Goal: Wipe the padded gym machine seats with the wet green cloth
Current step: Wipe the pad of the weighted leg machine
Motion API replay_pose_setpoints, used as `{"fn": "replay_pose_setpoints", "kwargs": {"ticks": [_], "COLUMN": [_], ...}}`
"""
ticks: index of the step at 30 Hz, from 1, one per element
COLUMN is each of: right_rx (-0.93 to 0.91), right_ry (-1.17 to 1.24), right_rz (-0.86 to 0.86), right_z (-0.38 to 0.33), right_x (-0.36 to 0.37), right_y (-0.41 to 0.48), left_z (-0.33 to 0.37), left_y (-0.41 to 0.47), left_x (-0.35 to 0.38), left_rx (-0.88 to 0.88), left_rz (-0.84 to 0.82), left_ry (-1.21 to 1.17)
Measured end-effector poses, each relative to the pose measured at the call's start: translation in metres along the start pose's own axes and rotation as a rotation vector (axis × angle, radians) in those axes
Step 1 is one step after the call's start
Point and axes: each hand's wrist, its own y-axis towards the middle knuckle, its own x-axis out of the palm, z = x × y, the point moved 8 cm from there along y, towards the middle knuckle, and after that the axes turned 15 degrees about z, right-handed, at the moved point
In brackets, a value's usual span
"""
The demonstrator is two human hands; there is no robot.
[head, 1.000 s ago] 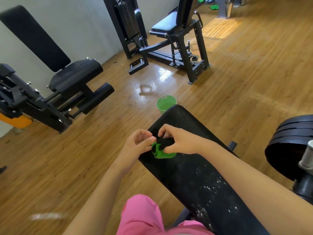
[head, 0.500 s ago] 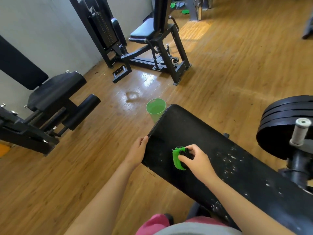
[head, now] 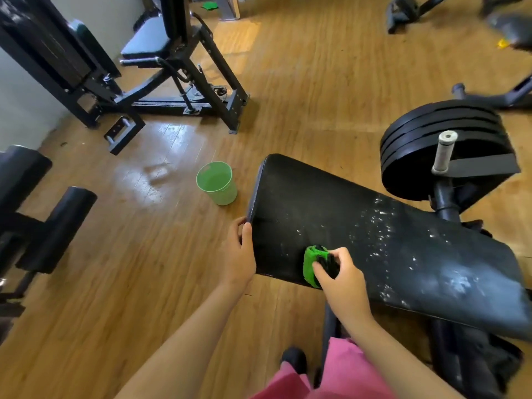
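The left hand, off the green cloth, is now gripping the padded bench end, thumb on top. The right hand, fingers curled round the cloth, is pressing it onto the near edge, so wiping is starting.

The pad has a smooth black covering like vinyl, with a dull sheen, flecked white and wet-looking towards its right end. At the pad's near edge the cloth is bright green and nubby. Left of the pad, the cup is smooth, translucent green plastic. The floor is glossy wood plank. Right of the pad, the plates are matt black and their peg is scuffed off-white. Beyond the pad, the frame is black-painted metal.
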Motion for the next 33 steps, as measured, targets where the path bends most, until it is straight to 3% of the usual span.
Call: {"fn": "replay_pose_setpoints", "kwargs": {"ticks": [10,20,28,33], "right_rx": [-0.114,0.097,-0.175,-0.162], "right_ry": [0.029,-0.09,0.018,-0.028], "right_rz": [0.066,0.273,0.167,0.198], "right_z": [-0.078,0.026,-0.07,-0.048], "right_x": [0.06,-0.016,0.051,0.035], "right_y": [-0.026,-0.021,-0.015,0.007], "left_z": [-0.002,0.001,0.0,0.003], "left_y": [0.006,0.001,0.002,0.002], "left_x": [-0.001,-0.004,-0.005,-0.005], "left_rx": [0.016,0.026,0.0,0.041], "left_rz": [0.031,0.023,0.089,0.09], "left_ry": [-0.061,-0.019,-0.074,-0.03]}}
